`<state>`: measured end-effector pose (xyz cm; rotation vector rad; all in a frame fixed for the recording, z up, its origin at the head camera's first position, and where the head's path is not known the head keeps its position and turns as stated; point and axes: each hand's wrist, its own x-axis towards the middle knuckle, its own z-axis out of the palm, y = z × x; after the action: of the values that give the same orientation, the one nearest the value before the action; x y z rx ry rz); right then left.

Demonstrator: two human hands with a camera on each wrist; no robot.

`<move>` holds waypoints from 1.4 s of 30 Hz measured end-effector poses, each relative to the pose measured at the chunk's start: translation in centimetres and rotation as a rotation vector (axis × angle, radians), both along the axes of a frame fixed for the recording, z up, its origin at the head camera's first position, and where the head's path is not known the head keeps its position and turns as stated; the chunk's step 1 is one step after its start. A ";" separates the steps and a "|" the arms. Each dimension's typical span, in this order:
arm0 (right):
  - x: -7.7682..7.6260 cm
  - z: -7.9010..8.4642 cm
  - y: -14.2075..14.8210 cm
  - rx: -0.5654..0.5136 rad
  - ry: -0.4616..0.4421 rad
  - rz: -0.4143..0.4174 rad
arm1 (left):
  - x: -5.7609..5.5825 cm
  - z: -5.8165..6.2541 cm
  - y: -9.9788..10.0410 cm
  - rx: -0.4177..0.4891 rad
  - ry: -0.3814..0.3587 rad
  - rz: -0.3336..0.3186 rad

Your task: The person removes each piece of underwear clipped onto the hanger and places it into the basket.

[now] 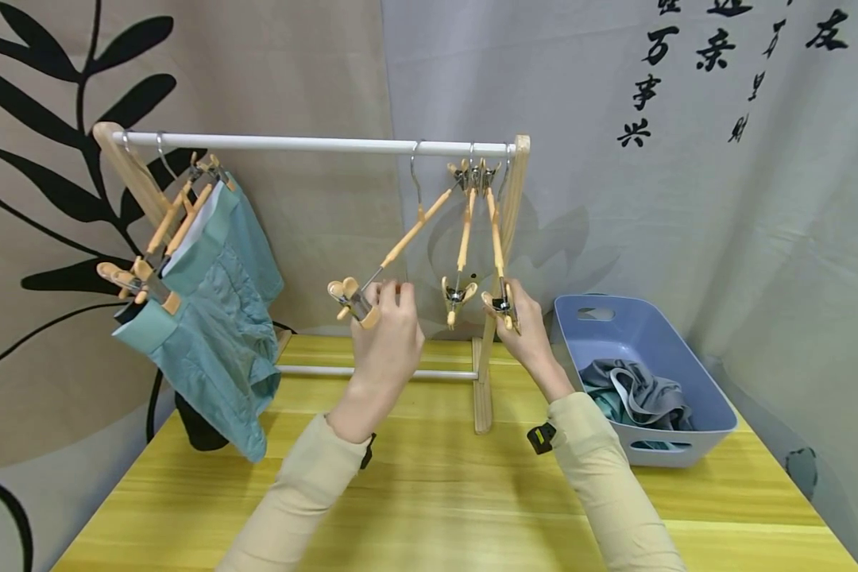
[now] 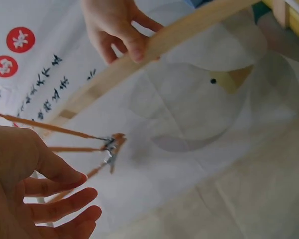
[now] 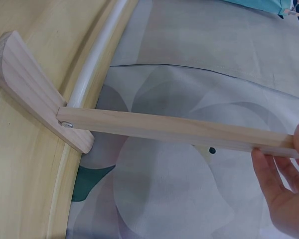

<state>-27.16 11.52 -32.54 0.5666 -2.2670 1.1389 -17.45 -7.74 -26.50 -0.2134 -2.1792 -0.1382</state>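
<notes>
My left hand (image 1: 389, 338) is beside the near clip of a wooden clip hanger (image 1: 416, 230), its fingers loosely bent. In the left wrist view nothing shows between the thumb and fingers of the left hand (image 2: 50, 184). My right hand (image 1: 529, 330) pinches the wooden side post of the garment rack (image 1: 516, 179). Thumb and fingers of the right hand (image 3: 284, 184) lie on opposite sides of that post (image 3: 179, 128) in the right wrist view. Two more bare clip hangers (image 1: 466, 230) hang near the right end of the white rod (image 1: 307, 144).
Light blue shorts (image 1: 222, 342) hang from clip hangers at the rack's left end. A blue basket (image 1: 625, 318) with a crumpled grey garment (image 1: 639, 393) stands at the right on the wooden table (image 1: 465, 492). Printed curtains (image 1: 586, 87) hang behind.
</notes>
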 end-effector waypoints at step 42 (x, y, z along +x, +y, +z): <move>-0.1 0.0 0.0 -0.017 0.002 0.024 | 0.0 7.9 -10.3 0.336 0.064 0.398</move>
<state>-27.27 11.56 -32.54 0.5892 -2.2517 1.1676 -17.49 -18.05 -18.58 0.3984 -2.0538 -0.2631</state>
